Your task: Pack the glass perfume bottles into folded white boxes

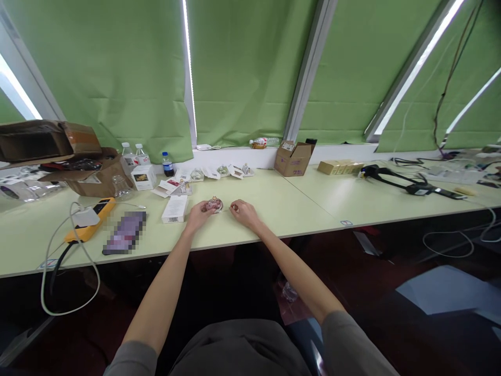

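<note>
The left hand (200, 215) holds a small round clear case (214, 205) with pink inside, low above the counter (274, 203). Its grip is closed on the edge of the case, and this seems to keep the case steady and turned toward the person's eyes. The right hand (245, 213) is just beside the case, and its grip has the fingertips (234, 208) together; I cannot tell if some very small piece is between them. Left of the case lies a white paper box (174, 209), maybe put there to stay within easy reach. Behind the case, a row of small clear round pieces (209, 172) sits on opened paper packs (211, 173), arranged apart so each one can be taken alone.
</note>
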Demonstrator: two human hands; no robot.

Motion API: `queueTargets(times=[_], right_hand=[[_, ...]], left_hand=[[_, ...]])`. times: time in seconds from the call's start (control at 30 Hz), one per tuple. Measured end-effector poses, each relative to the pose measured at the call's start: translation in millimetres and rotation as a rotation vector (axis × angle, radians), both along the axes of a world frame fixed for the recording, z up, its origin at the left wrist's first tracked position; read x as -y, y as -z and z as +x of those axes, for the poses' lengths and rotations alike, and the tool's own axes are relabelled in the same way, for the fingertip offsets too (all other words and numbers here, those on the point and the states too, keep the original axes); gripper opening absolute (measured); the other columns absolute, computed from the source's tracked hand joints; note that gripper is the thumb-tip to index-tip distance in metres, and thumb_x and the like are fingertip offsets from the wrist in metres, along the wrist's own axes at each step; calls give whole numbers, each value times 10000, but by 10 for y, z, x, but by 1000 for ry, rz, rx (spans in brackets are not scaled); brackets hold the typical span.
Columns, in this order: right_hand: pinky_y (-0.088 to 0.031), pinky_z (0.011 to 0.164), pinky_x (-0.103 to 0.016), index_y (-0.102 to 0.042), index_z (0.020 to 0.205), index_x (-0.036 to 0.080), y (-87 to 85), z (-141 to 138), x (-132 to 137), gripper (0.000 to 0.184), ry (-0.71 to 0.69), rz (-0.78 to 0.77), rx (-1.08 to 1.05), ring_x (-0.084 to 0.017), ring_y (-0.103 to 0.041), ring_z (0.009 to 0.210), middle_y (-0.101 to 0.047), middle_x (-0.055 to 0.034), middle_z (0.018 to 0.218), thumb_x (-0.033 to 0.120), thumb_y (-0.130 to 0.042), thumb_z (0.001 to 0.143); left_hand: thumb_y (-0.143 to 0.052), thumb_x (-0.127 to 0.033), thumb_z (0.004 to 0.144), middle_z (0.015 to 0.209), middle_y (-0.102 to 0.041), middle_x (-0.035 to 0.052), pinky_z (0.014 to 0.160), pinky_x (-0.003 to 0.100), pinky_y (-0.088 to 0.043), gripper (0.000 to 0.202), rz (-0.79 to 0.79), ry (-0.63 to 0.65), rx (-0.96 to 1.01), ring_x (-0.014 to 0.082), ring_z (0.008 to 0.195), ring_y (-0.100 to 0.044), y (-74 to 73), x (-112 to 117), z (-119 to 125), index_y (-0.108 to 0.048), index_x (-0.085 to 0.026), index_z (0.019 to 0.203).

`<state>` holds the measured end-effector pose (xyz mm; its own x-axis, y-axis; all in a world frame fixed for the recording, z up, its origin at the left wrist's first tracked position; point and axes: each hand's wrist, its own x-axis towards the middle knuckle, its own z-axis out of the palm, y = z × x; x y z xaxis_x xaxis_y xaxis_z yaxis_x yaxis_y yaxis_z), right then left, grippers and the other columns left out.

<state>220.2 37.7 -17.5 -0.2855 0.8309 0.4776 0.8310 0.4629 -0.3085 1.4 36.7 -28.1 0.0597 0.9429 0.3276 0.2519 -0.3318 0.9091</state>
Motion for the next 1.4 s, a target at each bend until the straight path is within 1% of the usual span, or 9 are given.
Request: queueTargets(times=[0.2,0.3,0.4,0.53,0.67,0.8,0.9,1.2,1.4], right_hand=[[-527,715,-287,-664,953,178,-34,-55,-176,229,-96,36,-444,-160,-640,773,-684,-78,958,320,-510,862],[-563,649,-302,-672,956,163,-82,-191,-270,279,-129,-9,-714,-176,-654,733,-692,-75,895,371,-542,823],[-566,617,-305,-677,956,165,-163,-397,-328,291,-163,-33,-844,-169,-645,663,-691,-53,816,377,-577,782],[-547,659,-293,-679,944,189,-239,-668,-338,249,-148,39,-867,-161,-636,684,-697,-31,786,334,-572,772],[-524,664,-287,-683,904,189,-174,-795,-312,224,-102,87,-870,-162,-627,691,-708,-41,833,311,-535,787],[-515,666,-295,-687,905,181,-65,-772,-321,234,-43,86,-912,-166,-620,680,-709,-51,837,315,-537,786],[-514,637,-289,-690,913,179,-33,-745,-338,237,-62,53,-928,-164,-617,662,-709,-58,850,322,-559,777],[-513,550,-263,-688,948,193,-40,-792,-280,265,-158,1,-930,-144,-599,623,-704,-50,897,369,-564,794],[-522,565,-269,-691,957,196,-52,-789,-257,276,-173,-10,-946,-144,-602,641,-702,-48,901,384,-562,802]], left_hand=[[-715,-350,679,979,-711,86,826,353,-498,387,22,12,-2,227,905,-652,-35,35,6,-669,-169,1018],[-708,-351,680,975,-709,84,804,336,-493,394,12,13,-4,217,883,-651,-47,40,-3,-668,-165,1024],[-708,-340,672,948,-712,81,779,322,-489,386,-5,-5,-6,214,854,-650,-63,48,-2,-674,-161,1013],[-722,-291,654,910,-718,86,778,324,-487,341,1,-16,35,228,851,-652,-82,77,16,-689,-162,968],[-723,-268,650,887,-720,84,782,330,-488,313,0,-21,52,233,844,-655,-94,110,27,-694,-165,944],[-720,-261,645,893,-720,74,798,329,-487,324,-9,-23,56,224,853,-656,-105,125,30,-691,-165,953],[-716,-255,646,897,-720,72,806,330,-487,334,-21,-29,56,218,859,-656,-110,127,31,-689,-169,967],[-698,-290,667,906,-721,82,789,326,-492,344,8,-1,33,231,858,-657,-117,137,21,-692,-166,988],[-702,-287,659,877,-722,76,771,320,-495,340,2,-11,36,229,841,-658,-162,183,27,-694,-168,977]])
